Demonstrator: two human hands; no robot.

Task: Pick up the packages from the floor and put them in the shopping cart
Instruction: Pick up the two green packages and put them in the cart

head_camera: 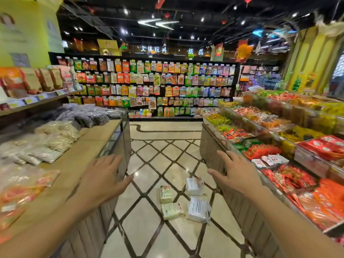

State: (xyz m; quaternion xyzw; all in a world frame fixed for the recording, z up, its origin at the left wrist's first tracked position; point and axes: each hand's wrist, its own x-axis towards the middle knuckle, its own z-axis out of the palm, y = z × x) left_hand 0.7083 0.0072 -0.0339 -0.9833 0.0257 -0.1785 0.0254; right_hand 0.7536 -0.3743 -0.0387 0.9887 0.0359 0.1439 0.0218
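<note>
Four packages: lying on the floor in the aisle, ahead of and below both hands, close together.
Packages, by kind: two cream-coloured packets, one upright-lying [165, 193] and one below it [172, 210]; two white bags, the upper [194, 186] and the lower [198, 209].
Floor [145, 220]: glossy pale tiles crossed by dark diagonal lines, reflecting ceiling lights.
Left hand [101, 178]: released, fingers spread, empty, raised beside the left counter.
Right hand [232, 174]: released, fingers spread, empty, beside the right display.
Left counter [89, 146]: wooden top with bagged seeds and nuts.
Right display [260, 131]: tiered bins of red, orange and yellow snack packs.
Back wall shelf [154, 86]: rows of hanging packets under lit signs.
Ceiling [186, 21]: dark, with spotlights.
Shopping cart: not visible.
</note>
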